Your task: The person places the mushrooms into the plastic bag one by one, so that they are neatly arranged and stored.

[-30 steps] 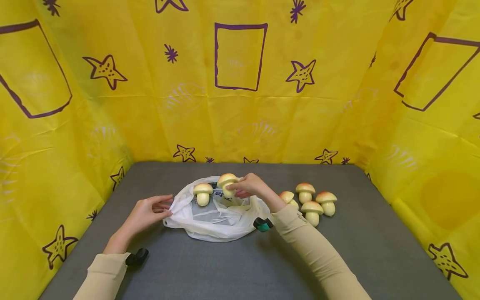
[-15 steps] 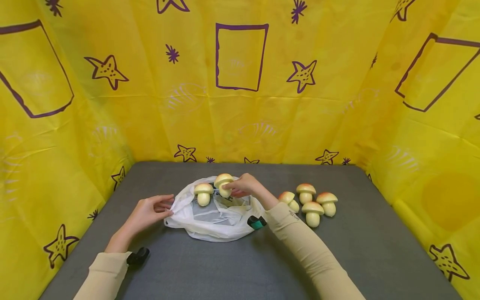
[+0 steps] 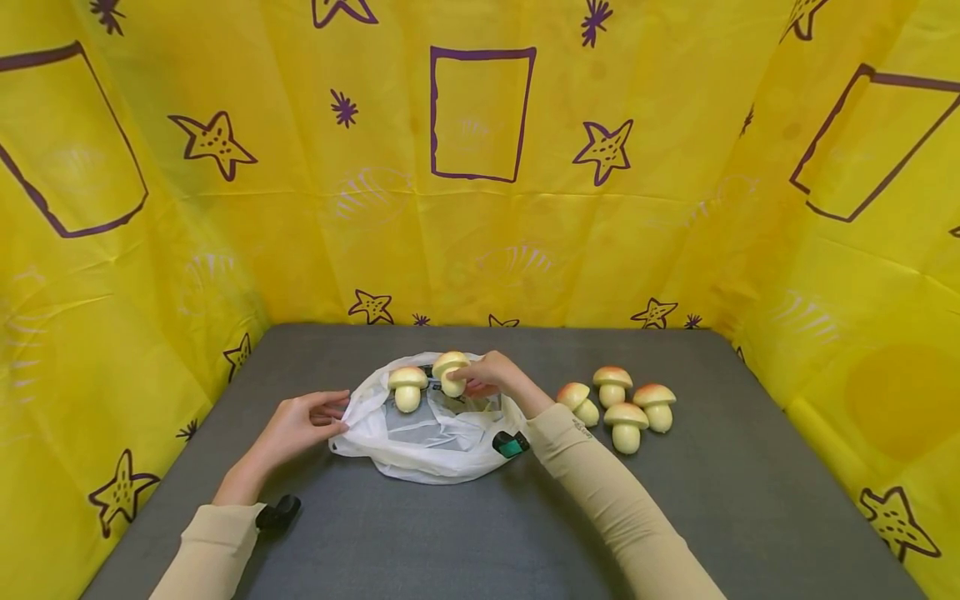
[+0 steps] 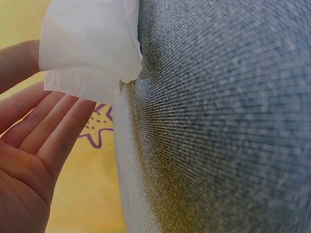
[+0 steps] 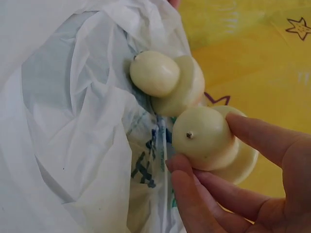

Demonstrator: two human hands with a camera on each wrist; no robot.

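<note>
My right hand point(image 3: 486, 377) pinches the stem of a pale mushroom point(image 3: 452, 362) with an orange-tinged cap. It holds it over the mouth of a white plastic bag point(image 3: 420, 467). A second mushroom point(image 3: 407, 379) lies inside the bag, just left of the held one. In the right wrist view the held mushroom point(image 5: 201, 136) shows its stem end, close beside the other mushroom point(image 5: 155, 75). My left hand point(image 3: 300, 423) touches the bag's left rim, thumb and fingers spread apart. Bag plastic point(image 4: 92, 43) hides the fingertips of the left hand point(image 4: 34, 145) in the left wrist view.
Several more mushrooms point(image 3: 626, 427) stand and lean together on the grey table point(image 3: 420, 542), right of the bag and next to my right forearm. Yellow fabric walls point(image 3: 480, 250) with purple drawings enclose the table at the back and both sides.
My right hand has carried the mushroom slightly left and a little lower over the bag. My left hand has stayed at the bag's rim.
</note>
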